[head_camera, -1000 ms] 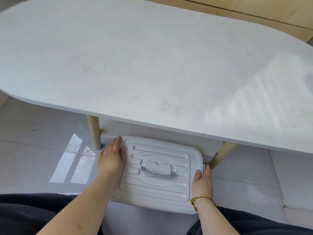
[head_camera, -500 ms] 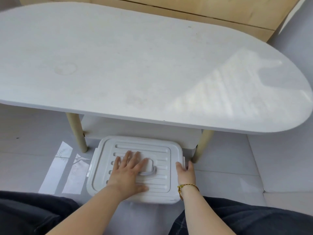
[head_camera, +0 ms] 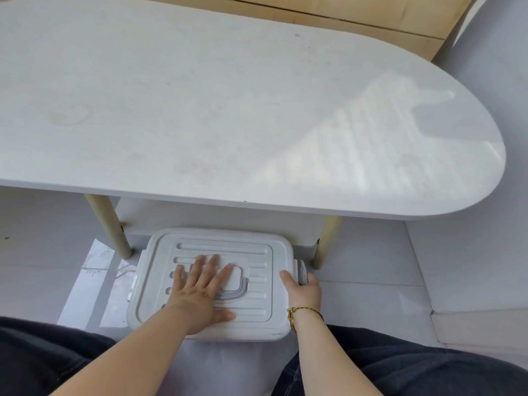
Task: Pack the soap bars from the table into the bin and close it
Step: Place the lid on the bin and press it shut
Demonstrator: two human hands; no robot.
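The white plastic bin [head_camera: 257, 330] stands on the floor under the table's near edge, with its ribbed lid [head_camera: 265, 252] on top and a grey handle [head_camera: 237, 290] folded flat in the middle. My left hand [head_camera: 200, 292] lies flat on the lid with fingers spread, partly over the handle. My right hand [head_camera: 303, 290] grips the grey latch [head_camera: 301, 271] on the bin's right side, thumb on the lid's edge. No soap bars are in view; the bin's inside is hidden.
The white oval table [head_camera: 228, 110] fills the upper view. Two pale wooden legs [head_camera: 108, 227] [head_camera: 325, 241] flank the bin, with a lower shelf [head_camera: 217, 218] behind it. My dark-trousered knees [head_camera: 43, 355] sit on either side on the grey tiled floor.
My left hand moved from the lid's left edge onto its middle and now rests flat there. My right hand stayed at the right-side latch. The view shifted left.
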